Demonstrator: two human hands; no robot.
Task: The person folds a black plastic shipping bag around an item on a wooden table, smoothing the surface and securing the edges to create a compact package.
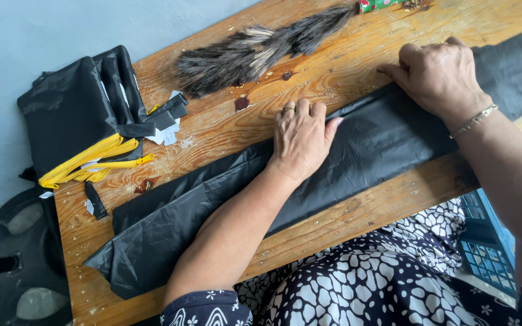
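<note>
A long strip of black fabric (pixel 170 211) lies diagonally across the wooden table (pixel 364 211). My left hand (pixel 300 136) presses flat on its far folded edge near the middle, a ring on one finger. My right hand (pixel 436 75), with a bracelet at the wrist, rests fingers curled on the same edge further right. Both hands pin the fabric down; neither lifts it.
A pile of black fabric pieces with yellow straps (pixel 86 130) sits at the table's left end, small scraps (pixel 167 130) beside it. A dark feather duster (pixel 261 48) lies at the far edge. A blue crate (pixel 487 244) stands by my patterned lap; a round black weight (pixel 19 259) sits lower left.
</note>
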